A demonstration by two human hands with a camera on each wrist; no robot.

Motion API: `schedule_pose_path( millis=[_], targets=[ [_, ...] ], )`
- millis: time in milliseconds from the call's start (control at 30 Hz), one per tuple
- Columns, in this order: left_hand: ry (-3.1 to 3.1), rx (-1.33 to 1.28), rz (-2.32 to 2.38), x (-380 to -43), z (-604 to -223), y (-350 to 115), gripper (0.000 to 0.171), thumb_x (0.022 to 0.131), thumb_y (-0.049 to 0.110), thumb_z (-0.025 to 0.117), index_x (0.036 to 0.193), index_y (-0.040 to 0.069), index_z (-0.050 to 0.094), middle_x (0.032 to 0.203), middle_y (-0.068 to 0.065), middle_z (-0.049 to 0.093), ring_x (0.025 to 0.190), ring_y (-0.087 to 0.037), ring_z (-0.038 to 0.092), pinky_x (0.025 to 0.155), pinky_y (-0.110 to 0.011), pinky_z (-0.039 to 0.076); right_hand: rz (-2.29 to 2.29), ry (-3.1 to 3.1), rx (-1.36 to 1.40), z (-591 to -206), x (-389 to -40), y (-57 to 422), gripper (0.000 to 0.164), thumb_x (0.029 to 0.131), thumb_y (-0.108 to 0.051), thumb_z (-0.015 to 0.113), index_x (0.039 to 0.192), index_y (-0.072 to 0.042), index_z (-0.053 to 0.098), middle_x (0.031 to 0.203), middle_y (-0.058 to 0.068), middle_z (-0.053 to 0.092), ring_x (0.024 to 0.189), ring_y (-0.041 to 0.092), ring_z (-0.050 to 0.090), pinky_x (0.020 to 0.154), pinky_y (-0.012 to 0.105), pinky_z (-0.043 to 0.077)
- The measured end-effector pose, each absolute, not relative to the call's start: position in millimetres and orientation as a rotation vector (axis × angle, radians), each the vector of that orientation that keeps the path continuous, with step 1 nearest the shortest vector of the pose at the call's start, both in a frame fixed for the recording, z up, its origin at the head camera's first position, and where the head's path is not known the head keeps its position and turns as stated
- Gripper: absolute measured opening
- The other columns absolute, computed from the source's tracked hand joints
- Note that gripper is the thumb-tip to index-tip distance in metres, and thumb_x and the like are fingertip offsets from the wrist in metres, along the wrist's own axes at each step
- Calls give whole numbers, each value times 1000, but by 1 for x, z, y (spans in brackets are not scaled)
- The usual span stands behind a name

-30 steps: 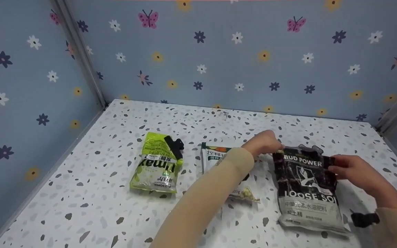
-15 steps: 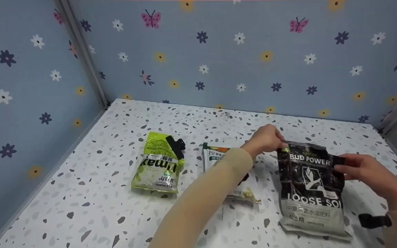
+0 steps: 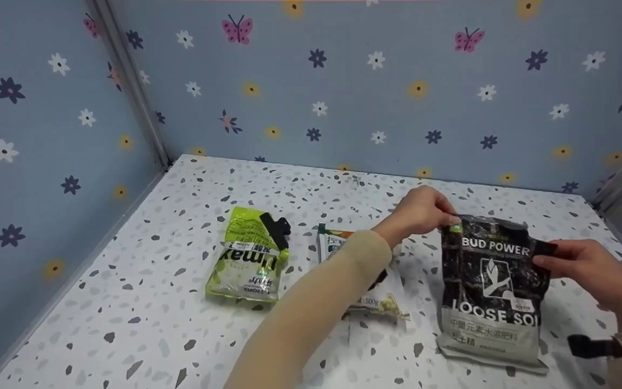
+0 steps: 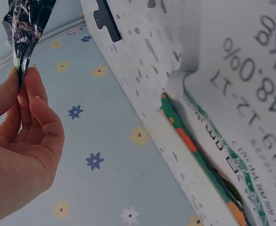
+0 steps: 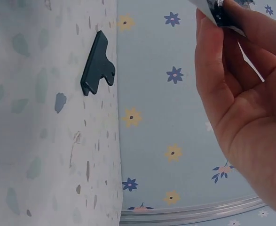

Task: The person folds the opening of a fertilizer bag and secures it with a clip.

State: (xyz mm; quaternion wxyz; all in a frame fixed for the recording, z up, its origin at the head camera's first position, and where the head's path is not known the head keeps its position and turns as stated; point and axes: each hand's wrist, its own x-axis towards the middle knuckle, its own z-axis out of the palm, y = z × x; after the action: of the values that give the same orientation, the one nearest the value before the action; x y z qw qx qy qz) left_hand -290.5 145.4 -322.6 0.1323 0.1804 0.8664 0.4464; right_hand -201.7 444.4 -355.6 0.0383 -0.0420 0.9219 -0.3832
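A black and grey fertilizer bag (image 3: 492, 286) lettered "BUD POWER" and "LOOSE SOI" stands tilted up on the right of the table. My left hand (image 3: 424, 210) pinches its top left corner; in the left wrist view thumb and fingertips meet on the crinkled black film (image 4: 27, 33). At the top right corner, my right hand (image 3: 586, 265) pinches the bag between thumb and fingers. A loose black clip (image 5: 98, 66) lies on the table beyond the bag, hidden from the head view. My left sleeve covers much of a white bag (image 3: 378, 300) in the middle.
To the left lies a lime green bag (image 3: 246, 259) with a black clip (image 3: 275, 230) across its upper right corner. The speckled tabletop (image 3: 127, 302) ends at blue flowered panels (image 3: 343, 97) at the back and sides.
Both hands have shifted a little right, the left one also upward. The black bag's top edge has risen and straightened, covering a dark shape seen behind it earlier.
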Motion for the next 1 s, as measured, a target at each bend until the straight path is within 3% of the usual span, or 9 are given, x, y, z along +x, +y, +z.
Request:
schedule_pose_path(
  millis=[167, 400, 767, 1000],
  targets=[
    [2538, 599, 1298, -284, -310, 141, 5, 92, 26, 75, 94, 23, 77, 85, 13, 65, 77, -4, 61, 67, -22, 49, -1204, 2897, -202, -350, -197, 446, 31, 100, -12, 61, 115, 16, 63, 91, -5, 71, 78, 11, 68, 70, 26, 56],
    [2523, 733, 1307, -270, -293, 132, 5, 92, 27, 74, 96, 24, 76, 85, 14, 66, 80, -2, 61, 69, -21, 49, -1295, 2941, -277, -343, -189, 448, 14, 96, 1, 63, 105, 9, 70, 87, -9, 68, 75, 8, 66, 68, 19, 54],
    [2482, 925, 1323, -257, -276, 124, 8, 94, 24, 71, 100, 21, 76, 89, 15, 66, 81, 1, 61, 72, -17, 48, -1404, 2947, -442, -337, -178, 450, 18, 94, 10, 61, 108, 6, 72, 91, -7, 71, 80, 8, 67, 74, 21, 54],
    [2516, 1029, 1260, -254, -270, 124, 10, 94, 26, 72, 101, 22, 77, 89, 16, 66, 82, 2, 60, 74, -15, 47, -1424, 2956, -460, -333, -177, 450, 20, 92, 14, 61, 106, 7, 73, 93, -11, 70, 79, 7, 67, 71, 19, 54]
  ],
)
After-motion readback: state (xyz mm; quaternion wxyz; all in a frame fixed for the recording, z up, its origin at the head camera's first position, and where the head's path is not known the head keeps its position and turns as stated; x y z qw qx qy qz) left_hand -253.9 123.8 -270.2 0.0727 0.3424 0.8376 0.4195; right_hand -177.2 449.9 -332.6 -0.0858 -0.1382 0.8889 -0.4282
